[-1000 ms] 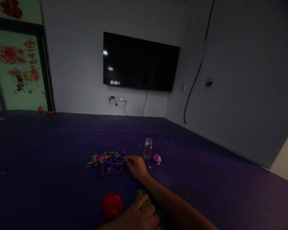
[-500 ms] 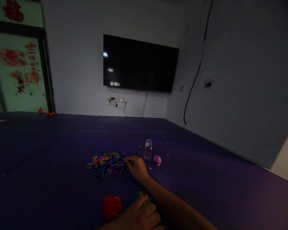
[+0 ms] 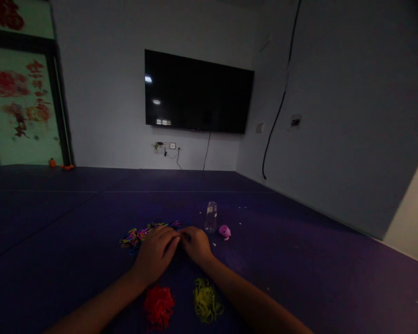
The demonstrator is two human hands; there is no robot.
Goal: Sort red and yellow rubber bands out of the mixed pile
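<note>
My left hand [image 3: 157, 250] reaches over the right part of a mixed pile of colourful rubber bands [image 3: 134, 237] and hides some of it. Its fingertips come together against those of my right hand [image 3: 197, 246], which is closed in a pinch at the pile's right edge. Whatever lies between the fingers is too small and dark to make out. Nearer to me, between my forearms, are two sorted heaps: red rubber bands [image 3: 159, 306] on the left and yellow-green rubber bands [image 3: 207, 301] on the right.
A clear bottle [image 3: 211, 218] stands upright just beyond my right hand, with a pink cap-like piece [image 3: 224, 232] beside it. Small white scraps dot the purple floor surface [image 3: 292, 273]. A television [image 3: 198, 93] hangs on the far wall; a black cable [image 3: 275, 130] dangles at right.
My left hand has moved forward from the yellow-green heap to the mixed pile and now meets my right hand. The yellow-green heap is uncovered. The view has shifted slightly.
</note>
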